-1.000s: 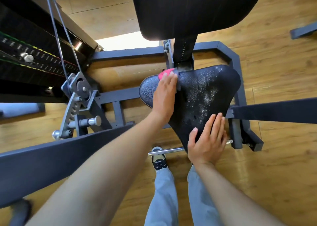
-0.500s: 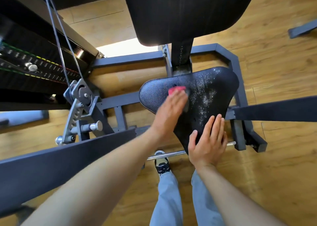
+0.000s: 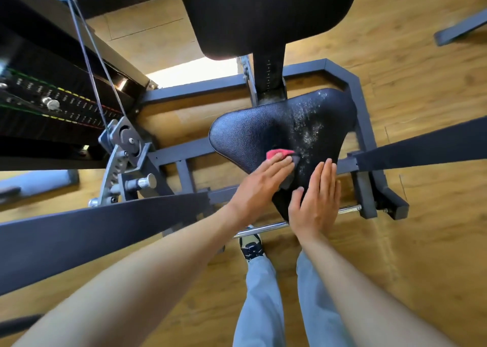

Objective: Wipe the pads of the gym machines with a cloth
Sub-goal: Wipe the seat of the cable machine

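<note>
A black triangular seat pad [image 3: 247, 133] sits on a grey machine frame, with white droplets speckled across its right half. My left hand [image 3: 263, 183] lies flat on a red and grey cloth [image 3: 279, 153], pressing it on the near middle of the pad; only the cloth's far edge shows past my fingertips. My right hand [image 3: 317, 201] rests flat with straight fingers on the pad's narrow near end, just right of the left hand. A large black back pad [image 3: 263, 14] stands above and behind the seat.
The grey steel frame [image 3: 358, 114] wraps the seat. A weight stack [image 3: 52, 104] with cables and a pulley bracket [image 3: 126, 141] stands at the left. Dark machine arms [image 3: 100, 230] cross left and right. A chrome bar [image 3: 263, 229] runs below the seat. My legs stand on the wooden floor.
My left hand has slid the cloth from the far edge of the seat pad toward me, down to its near middle. My right hand has stayed in place.
</note>
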